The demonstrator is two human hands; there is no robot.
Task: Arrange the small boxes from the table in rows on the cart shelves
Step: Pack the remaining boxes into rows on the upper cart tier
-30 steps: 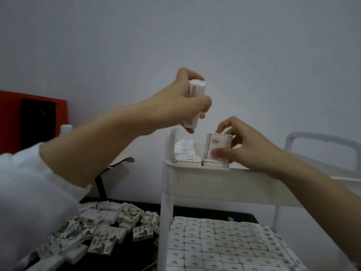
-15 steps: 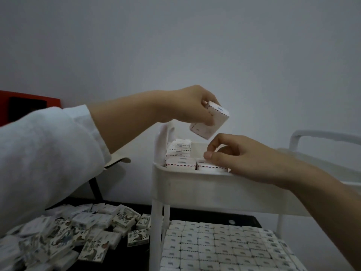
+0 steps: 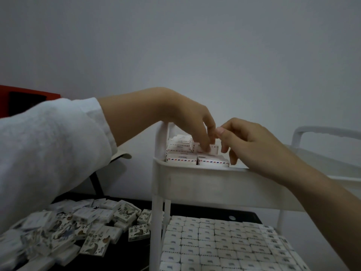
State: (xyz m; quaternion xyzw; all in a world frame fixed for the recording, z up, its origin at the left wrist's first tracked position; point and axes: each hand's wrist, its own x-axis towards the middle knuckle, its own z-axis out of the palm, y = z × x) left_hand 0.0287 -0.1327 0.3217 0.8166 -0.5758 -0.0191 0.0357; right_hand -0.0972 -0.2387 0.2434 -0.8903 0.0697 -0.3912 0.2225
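Arching down, L hand [image 3: 187, 118] prob. pinches box [image 3: 213, 149]; R hand [image 3: 252, 139] curled beside.

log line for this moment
step: setting box on top shelf | left hand: fingers on box | right hand: beside it, empty | table: loose boxes piled

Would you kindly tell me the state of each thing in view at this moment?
Left hand: fingertips on the box, thumb hidden.
Right hand: loosely curled, holding nothing.
Box: on the top shelf, behind the front row.
Top shelf: a few boxes at its left end only.
Lower boxes: packed in neat rows.
Pile: heaped loose on the table.
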